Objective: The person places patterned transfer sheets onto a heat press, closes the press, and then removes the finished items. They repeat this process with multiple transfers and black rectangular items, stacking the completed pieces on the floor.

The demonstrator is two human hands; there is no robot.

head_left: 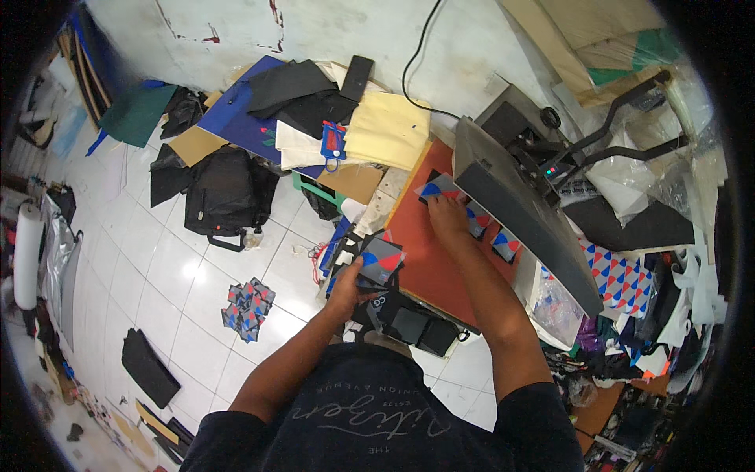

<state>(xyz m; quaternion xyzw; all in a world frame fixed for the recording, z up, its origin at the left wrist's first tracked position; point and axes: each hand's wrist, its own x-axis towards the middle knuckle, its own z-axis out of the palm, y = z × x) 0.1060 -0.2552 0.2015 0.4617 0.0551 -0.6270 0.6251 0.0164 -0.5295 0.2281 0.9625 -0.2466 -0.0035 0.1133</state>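
My left hand grips a fanned stack of grey pieces printed with red and blue shapes, beside the left edge of a heat press. On the press's orange-red bed, my right hand has its fingers closed at a similar printed piece near the far end. Two more such pieces, one partly behind my right wrist and another nearer to me, lie in a row along the bed. Above them the dark upper plate of the press is raised and tilted.
Black levers rise behind the press, right of a hanging cable. At the far left edge lie yellow cloth and a dark phone. A black backpack and a printed-piece pile sit on the tiled floor.
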